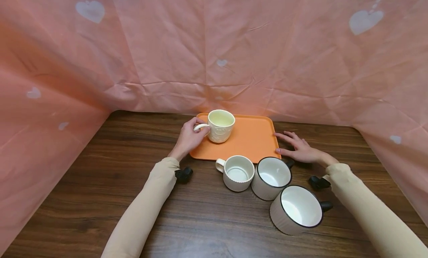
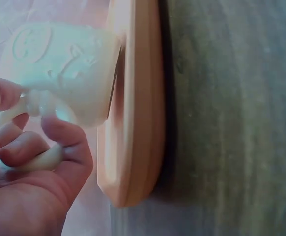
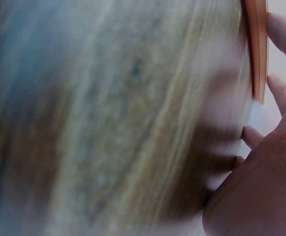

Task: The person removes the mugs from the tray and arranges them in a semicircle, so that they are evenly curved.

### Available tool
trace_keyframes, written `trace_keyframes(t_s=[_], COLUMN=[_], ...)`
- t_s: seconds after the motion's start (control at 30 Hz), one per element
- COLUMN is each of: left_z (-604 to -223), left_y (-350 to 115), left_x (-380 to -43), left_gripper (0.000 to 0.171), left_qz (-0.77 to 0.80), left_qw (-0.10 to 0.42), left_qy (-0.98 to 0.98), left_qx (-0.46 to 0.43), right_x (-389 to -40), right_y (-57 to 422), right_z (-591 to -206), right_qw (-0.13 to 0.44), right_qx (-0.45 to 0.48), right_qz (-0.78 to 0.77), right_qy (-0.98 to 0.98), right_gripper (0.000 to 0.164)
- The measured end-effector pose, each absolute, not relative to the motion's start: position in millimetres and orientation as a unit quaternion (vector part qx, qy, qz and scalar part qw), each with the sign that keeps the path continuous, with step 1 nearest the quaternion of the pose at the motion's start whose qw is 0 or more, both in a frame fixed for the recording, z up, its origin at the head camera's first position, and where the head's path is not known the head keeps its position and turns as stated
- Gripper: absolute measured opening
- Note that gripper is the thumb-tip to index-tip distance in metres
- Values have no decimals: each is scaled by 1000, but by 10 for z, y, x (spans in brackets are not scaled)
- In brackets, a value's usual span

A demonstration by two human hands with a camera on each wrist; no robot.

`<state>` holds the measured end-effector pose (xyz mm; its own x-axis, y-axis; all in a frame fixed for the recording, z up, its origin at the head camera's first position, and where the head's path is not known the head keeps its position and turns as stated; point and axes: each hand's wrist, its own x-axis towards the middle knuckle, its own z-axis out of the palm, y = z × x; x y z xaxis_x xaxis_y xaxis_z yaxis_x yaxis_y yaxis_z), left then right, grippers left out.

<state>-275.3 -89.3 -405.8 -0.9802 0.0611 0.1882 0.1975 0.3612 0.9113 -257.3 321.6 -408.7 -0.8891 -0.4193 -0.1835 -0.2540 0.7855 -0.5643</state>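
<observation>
A cream mug (image 1: 220, 129) with a raised design is over the left part of an orange tray (image 1: 254, 139). My left hand (image 1: 191, 136) grips its handle, fingers curled through the loop in the left wrist view. There the mug (image 2: 64, 69) shows its base close to the tray's rim (image 2: 143, 98). At the tray's right edge, my right hand (image 1: 301, 148) has its fingers spread, with thumb and fingertip right at the rim. In the right wrist view the tray (image 3: 257, 49) meets the fingers of that hand (image 3: 266, 182).
In front of the tray stand a small white cup (image 1: 238, 174), a white mug with black rim (image 1: 267, 191) and a larger black-rimmed mug (image 1: 287, 221), close together. Pink cloth (image 1: 240, 65) hangs behind the dark wooden table (image 1: 100, 183).
</observation>
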Motion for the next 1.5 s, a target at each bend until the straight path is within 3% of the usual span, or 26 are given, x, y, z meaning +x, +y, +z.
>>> trace_keyframes(t_s=[0.8,1.5], left_z=[-4065,-3891], left_y=[-1023,-1204], left_x=[-2589,-2302], left_gripper=[12,12], left_qz=[-572,-633], left_qw=[157,147], left_qy=[-801,-752], left_qx=[-82,-112], right_x=[-2607,-2608], right_y=[3196,3179], right_z=[-4118,-4132], right_qw=[148,151], right_qx=[-185,-183], right_qz=[-271,-273], right_qy=[933,932], right_gripper=[71,72])
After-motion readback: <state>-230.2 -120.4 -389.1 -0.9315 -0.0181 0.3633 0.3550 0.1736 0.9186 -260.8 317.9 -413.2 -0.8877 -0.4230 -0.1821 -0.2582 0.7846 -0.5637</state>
